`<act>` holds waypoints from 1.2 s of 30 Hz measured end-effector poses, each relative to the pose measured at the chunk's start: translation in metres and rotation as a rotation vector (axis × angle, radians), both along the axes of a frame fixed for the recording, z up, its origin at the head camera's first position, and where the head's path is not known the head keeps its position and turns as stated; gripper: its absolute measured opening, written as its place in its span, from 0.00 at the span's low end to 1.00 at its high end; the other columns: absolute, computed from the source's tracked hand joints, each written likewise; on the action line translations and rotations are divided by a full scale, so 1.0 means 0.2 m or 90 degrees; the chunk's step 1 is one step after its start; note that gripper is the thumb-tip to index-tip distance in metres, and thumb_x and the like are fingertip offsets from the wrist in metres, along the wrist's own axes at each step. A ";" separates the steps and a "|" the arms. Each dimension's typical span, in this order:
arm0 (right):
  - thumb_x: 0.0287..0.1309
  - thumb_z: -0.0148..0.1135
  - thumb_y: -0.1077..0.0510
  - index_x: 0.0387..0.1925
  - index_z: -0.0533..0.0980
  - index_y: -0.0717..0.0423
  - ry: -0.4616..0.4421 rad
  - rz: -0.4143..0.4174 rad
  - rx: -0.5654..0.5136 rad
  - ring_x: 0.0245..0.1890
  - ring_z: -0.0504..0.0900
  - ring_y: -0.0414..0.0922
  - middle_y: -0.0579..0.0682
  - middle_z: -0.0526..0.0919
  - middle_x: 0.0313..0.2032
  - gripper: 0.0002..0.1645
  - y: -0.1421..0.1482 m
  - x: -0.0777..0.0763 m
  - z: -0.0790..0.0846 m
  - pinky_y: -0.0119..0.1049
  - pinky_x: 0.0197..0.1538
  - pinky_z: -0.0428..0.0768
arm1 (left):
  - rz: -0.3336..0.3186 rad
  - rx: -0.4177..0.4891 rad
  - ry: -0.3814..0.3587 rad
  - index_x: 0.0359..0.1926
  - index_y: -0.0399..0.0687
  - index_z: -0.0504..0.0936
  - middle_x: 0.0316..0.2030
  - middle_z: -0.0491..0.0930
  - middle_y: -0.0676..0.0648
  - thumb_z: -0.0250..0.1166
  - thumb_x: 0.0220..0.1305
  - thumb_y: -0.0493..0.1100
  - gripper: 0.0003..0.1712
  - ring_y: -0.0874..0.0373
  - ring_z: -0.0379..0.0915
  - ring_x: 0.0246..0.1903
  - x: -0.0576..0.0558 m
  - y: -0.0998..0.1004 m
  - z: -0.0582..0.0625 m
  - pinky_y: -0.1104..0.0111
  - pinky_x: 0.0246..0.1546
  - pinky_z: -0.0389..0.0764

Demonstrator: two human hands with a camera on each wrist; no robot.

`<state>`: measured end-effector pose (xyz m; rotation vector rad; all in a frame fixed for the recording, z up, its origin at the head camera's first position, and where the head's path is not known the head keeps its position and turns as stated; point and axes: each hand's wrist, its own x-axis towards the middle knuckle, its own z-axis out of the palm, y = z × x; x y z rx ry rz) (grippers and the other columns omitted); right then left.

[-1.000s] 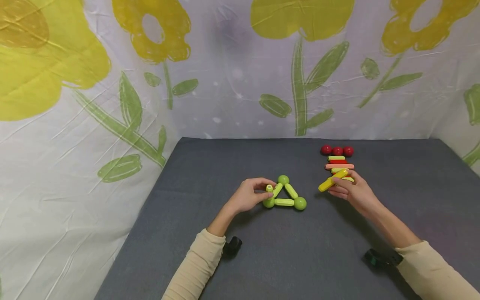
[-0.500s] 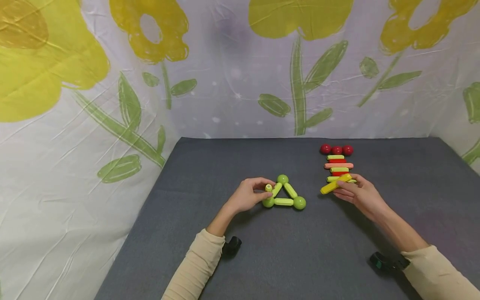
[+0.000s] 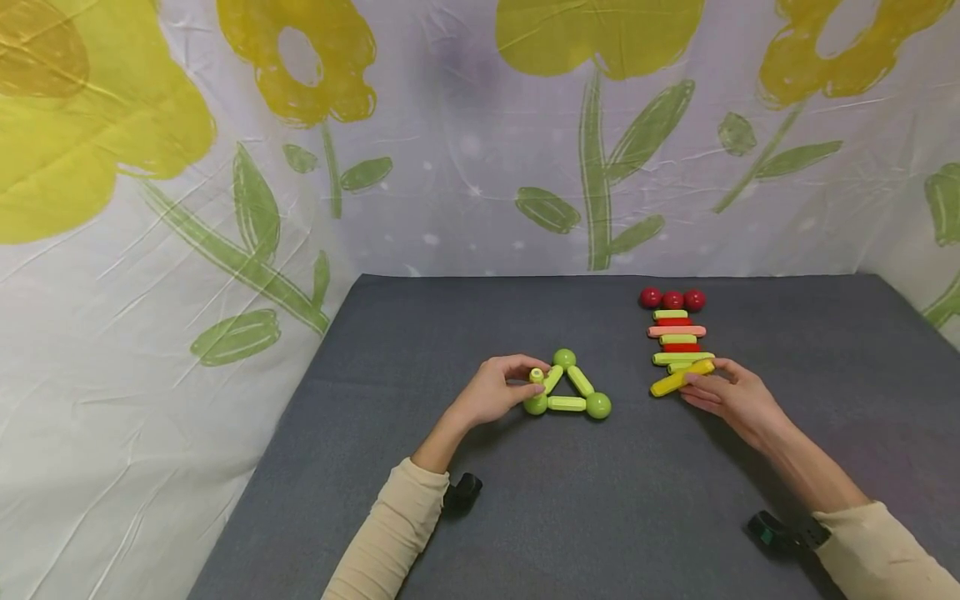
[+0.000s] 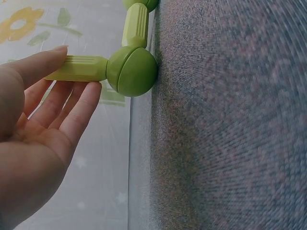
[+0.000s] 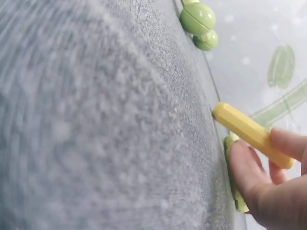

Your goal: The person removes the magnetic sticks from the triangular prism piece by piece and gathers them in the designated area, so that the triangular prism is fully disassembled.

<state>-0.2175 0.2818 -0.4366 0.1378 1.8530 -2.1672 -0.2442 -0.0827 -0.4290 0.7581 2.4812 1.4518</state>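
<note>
Over at 3 o'clock from the green triangle (image 3: 567, 404), the yellow stick (image 3: 682, 377) is pinched in the right hand (image 3: 738, 402), long axis roughly 8-to-2. Left hand (image 3: 499, 389)'s busy gripping the upright green stick (image 4: 81, 68) on the triangle's 8 o'clock corner.

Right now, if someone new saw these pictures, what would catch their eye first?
Probably the huge yellow flower at the upper left of the backdrop. On the dark tabletop, a green triangle stands out, the left hand pinching the upright rod at one corner. To its right, the right hand holds a bright yellow rod near colored rods.
</note>
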 end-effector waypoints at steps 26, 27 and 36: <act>0.66 0.57 0.54 0.71 0.41 0.69 -0.117 -0.057 0.115 0.34 0.84 0.39 0.43 0.81 0.32 0.48 0.07 -0.01 0.00 0.34 0.42 0.81 | -0.001 0.017 -0.008 0.54 0.41 0.80 0.48 0.80 0.46 0.65 0.63 0.38 0.18 0.52 0.75 0.50 0.02 0.00 0.02 0.63 0.44 0.79; 0.67 0.57 0.54 0.71 0.41 0.69 -0.114 -0.059 0.110 0.34 0.84 0.39 0.43 0.81 0.32 0.47 0.07 -0.01 0.00 0.35 0.42 0.81 | -0.001 0.015 -0.008 0.54 0.41 0.80 0.48 0.80 0.47 0.65 0.63 0.38 0.17 0.53 0.75 0.49 0.02 0.00 0.02 0.64 0.44 0.79; 0.69 0.53 0.50 0.73 0.36 0.63 -0.090 -0.057 0.124 0.33 0.85 0.40 0.40 0.83 0.32 0.48 0.06 0.01 0.02 0.33 0.38 0.82 | 0.002 0.003 -0.006 0.54 0.42 0.80 0.48 0.80 0.50 0.65 0.64 0.38 0.17 0.57 0.75 0.49 0.01 0.00 0.00 0.67 0.43 0.78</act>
